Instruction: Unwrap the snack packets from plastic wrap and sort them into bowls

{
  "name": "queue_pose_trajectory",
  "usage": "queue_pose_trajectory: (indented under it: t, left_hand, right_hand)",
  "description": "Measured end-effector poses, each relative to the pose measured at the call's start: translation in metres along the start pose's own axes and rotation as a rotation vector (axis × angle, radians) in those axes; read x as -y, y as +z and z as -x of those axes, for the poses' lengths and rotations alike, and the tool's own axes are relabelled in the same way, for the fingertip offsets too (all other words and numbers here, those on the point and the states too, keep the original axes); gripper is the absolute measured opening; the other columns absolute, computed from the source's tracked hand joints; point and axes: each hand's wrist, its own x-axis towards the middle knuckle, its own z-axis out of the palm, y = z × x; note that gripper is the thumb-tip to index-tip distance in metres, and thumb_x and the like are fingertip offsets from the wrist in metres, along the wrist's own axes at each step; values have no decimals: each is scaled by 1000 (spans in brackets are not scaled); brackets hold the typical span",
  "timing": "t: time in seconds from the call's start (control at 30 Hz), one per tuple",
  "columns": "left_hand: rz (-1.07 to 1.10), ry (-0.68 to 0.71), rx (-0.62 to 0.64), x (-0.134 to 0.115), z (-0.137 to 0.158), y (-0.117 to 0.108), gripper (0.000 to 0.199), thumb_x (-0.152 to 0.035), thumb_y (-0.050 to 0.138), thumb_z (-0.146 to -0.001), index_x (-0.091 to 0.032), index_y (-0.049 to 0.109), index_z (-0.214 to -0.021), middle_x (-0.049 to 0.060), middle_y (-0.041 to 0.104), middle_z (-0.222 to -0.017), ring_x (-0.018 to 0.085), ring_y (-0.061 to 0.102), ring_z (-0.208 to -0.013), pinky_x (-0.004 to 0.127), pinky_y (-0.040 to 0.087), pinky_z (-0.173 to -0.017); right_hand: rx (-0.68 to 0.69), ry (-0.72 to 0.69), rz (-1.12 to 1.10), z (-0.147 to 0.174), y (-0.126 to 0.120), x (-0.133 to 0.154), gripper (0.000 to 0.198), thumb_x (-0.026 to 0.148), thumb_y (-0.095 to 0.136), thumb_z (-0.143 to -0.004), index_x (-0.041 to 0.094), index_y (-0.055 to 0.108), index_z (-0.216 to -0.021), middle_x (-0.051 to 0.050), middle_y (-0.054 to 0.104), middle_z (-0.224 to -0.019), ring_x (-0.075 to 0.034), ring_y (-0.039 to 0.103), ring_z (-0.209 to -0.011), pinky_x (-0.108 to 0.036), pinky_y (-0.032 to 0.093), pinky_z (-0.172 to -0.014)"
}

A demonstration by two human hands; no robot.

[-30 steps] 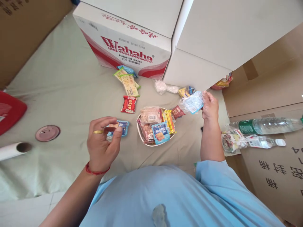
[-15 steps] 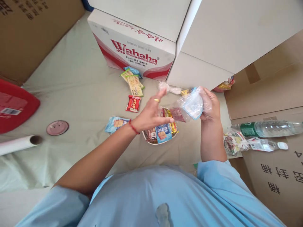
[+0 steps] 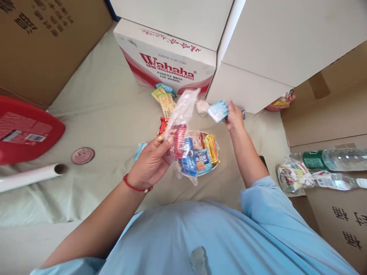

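My left hand is closed on a clear plastic bag. A red packet and a blue packet show through or against it. Under the bag stands a white-rimmed bowl of wrapped snacks, with a light-blue snack packet and yellow packets on top. Further right, my right hand grips a flat light-blue packet near the white boxes. Beside that packet lies a crumpled clear wrapper.
Yellow-green packets and a red one lie before the Wahaha box. White boxes stand behind. Plastic bottles lie right; a pink disc, white roll and red container are left.
The clear bag has passed from my right hand to my left, which was open before. My right hand has moved back and left with the light-blue packet. The view has shifted slightly.
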Motion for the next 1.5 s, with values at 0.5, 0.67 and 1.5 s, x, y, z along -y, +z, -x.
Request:
queue_pose_trajectory:
  t: [0.5, 0.67, 1.5]
  left_hand:
    - [-282, -60, -369, 65, 64, -90, 57, -69, 82, -71, -18, 66, -91, 1, 72, -83, 19, 64, -78, 29, 52, -73]
    - [-397, -77, -283, 73, 64, -100, 58, -73, 75, -75, -18, 66, -92, 1, 70, -83, 19, 61, -78, 29, 49, -71]
    - [-594, 13, -51, 99, -15, -48, 42, -59, 64, -85, -18, 63, -94, 3, 70, -89, 19, 63, -81, 33, 51, -77]
  right_hand:
    - [48, -501, 591, 62, 16, 17, 25, 43, 57, -101, 23, 71, -108, -9, 71, -110, -24, 64, -102, -37, 50, -98]
    - [296, -742, 739, 197, -5, 16, 18, 41, 62, -100, 29, 73, -108, -8, 75, -102, -28, 66, -98, -44, 51, -94]
    - [-98, -663, 1016, 157, -92, -55, 25, 26, 53, -101, 22, 75, -110, -11, 74, -110, -28, 59, -110, -48, 49, -100]
